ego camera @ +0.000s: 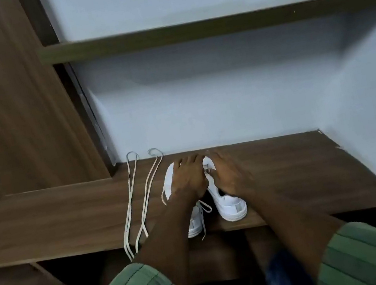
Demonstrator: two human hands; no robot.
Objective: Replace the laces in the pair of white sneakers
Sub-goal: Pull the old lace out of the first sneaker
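On the brown wooden tabletop (pixel 288 175), both hands are resting on the pair of white low-top sneakers (pixel 230 204), the left hand (pixel 189 177) spread and the right hand (pixel 227 173) seemingly pinching the old lace, which should be loosened gently while the two spare cream laces (pixel 139 201) are lying just beside.

Two white sneakers (pixel 230 204) stand side by side on one brown wooden shelf (pixel 288 175). Two loose laces (pixel 137 201), each folded double, lie on the shelf just left of the sneakers. Two hands, the left hand (pixel 189 179) and the right hand (pixel 229 175), rest on the sneakers. One more shelf board (pixel 211 26) runs across the wall above the sneakers.
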